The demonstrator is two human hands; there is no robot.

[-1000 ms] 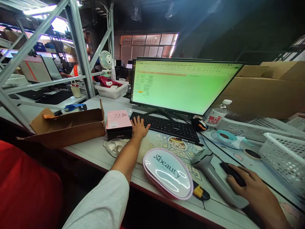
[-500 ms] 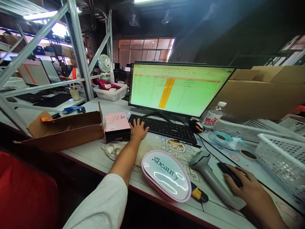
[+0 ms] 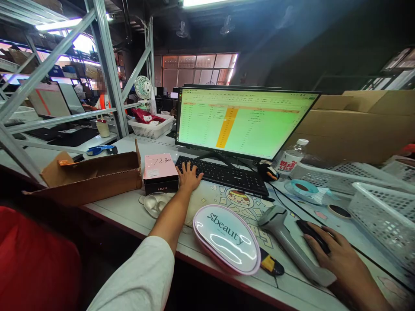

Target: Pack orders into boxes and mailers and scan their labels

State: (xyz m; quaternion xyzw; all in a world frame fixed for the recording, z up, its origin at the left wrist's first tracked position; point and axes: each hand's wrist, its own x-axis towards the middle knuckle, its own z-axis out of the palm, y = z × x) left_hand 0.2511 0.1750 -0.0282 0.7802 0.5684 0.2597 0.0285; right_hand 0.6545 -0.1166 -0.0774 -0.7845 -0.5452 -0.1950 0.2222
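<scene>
Head view: the left hand (image 3: 189, 176) is laid flat, fingers spread, on the left end of the black keyboard (image 3: 231, 175); nothing is gripped by it. The black mouse (image 3: 316, 238) is gripped under the right hand (image 3: 339, 255), at the right of the desk. On the monitor (image 3: 246, 123), behind the keyboard, a green-tinted spreadsheet with one orange column is displayed; its cell text is too small to be read.

Left of the left hand, a pink-topped box (image 3: 159, 168) is marked by hand, apparently "72.30" (first digit unsure); "LILIU" is printed on its black front, and a small sticker there can't be read. "beauty", preceded by a stylised S, is printed on the oval case (image 3: 227, 239) at the desk's front edge. A yellow-and-black cutter (image 3: 270, 262) is seen just beside it. A grey barcode scanner (image 3: 296, 248) is laid between case and mouse. Large red Chinese characters are borne by the label of the bottle (image 3: 289, 162) right of the monitor. An open cardboard box (image 3: 100, 175) is placed at left.
</scene>
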